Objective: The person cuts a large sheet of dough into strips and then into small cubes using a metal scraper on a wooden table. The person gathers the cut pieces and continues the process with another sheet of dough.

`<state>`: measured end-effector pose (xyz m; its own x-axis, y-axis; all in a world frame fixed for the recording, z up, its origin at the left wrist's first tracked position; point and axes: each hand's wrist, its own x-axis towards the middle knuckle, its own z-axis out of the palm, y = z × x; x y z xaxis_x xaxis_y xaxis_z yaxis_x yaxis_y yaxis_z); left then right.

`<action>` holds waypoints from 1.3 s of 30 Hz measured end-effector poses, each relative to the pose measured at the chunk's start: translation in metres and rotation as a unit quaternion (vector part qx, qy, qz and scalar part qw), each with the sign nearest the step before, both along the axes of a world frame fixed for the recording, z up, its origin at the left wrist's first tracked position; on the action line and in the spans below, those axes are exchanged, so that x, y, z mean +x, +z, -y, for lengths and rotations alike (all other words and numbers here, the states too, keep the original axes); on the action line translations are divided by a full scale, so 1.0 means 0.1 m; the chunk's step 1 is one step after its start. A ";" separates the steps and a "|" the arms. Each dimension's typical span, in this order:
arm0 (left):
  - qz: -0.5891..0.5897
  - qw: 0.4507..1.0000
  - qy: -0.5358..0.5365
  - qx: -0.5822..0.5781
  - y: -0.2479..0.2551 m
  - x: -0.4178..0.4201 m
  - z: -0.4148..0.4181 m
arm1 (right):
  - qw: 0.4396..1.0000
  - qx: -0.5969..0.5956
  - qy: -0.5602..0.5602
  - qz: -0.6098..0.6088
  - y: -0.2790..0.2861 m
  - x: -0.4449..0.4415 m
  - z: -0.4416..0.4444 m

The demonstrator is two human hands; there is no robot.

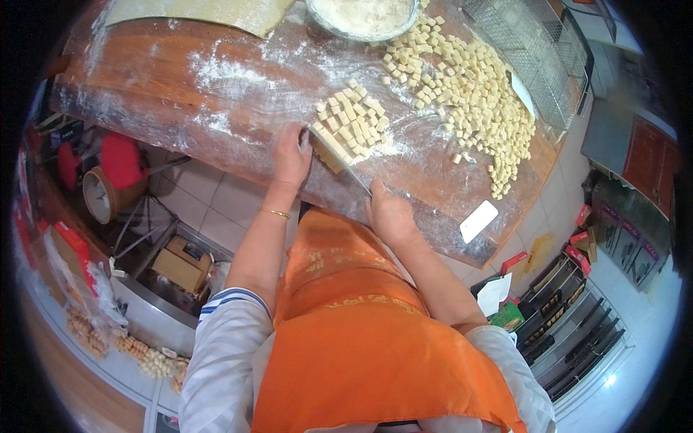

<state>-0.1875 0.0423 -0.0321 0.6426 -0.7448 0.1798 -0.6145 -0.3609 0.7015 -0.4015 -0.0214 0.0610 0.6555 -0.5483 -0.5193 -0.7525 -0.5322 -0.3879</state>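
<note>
A long-bladed knife (340, 158) spans the gap between my hands at the edge of the floured wooden table. Its handle end is in my right hand (393, 212). At the other end, my left hand (292, 154) grips the blade's tip with thumb and fingers. Just beyond the blade lies a patch of cut dough pieces (352, 116), some square and some longer. One uncut-looking dough strip (331, 142) runs alongside the blade. The blade hides part of the table under it.
A large heap of dough cubes (476, 92) covers the right side. Behind are a bowl of flour (365, 16), a rolled dough sheet (200, 13) and wire baskets (533, 48). A white scraper (478, 222) lies near the right corner. A tray rack (574, 325) stands beyond.
</note>
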 end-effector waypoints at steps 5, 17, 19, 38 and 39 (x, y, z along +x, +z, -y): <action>-0.012 1.000 -0.001 -0.001 0.01 0.01 0.02 | 1.000 -0.001 -0.002 0.014 0.03 0.03 0.02; -0.068 0.995 -0.050 0.057 0.11 0.09 0.03 | 0.997 0.047 -0.045 0.033 -0.35 0.36 0.11; -0.082 0.995 -0.034 0.046 0.10 0.08 0.00 | 0.996 0.062 -0.047 0.044 -0.27 0.38 0.15; -0.017 1.000 -0.002 0.008 0.03 0.03 -0.08 | 0.999 0.036 -0.027 0.017 -0.04 0.04 -0.06; -0.016 1.000 -0.003 0.009 0.02 0.03 -0.08 | 0.999 0.032 -0.023 0.015 -0.04 0.04 -0.06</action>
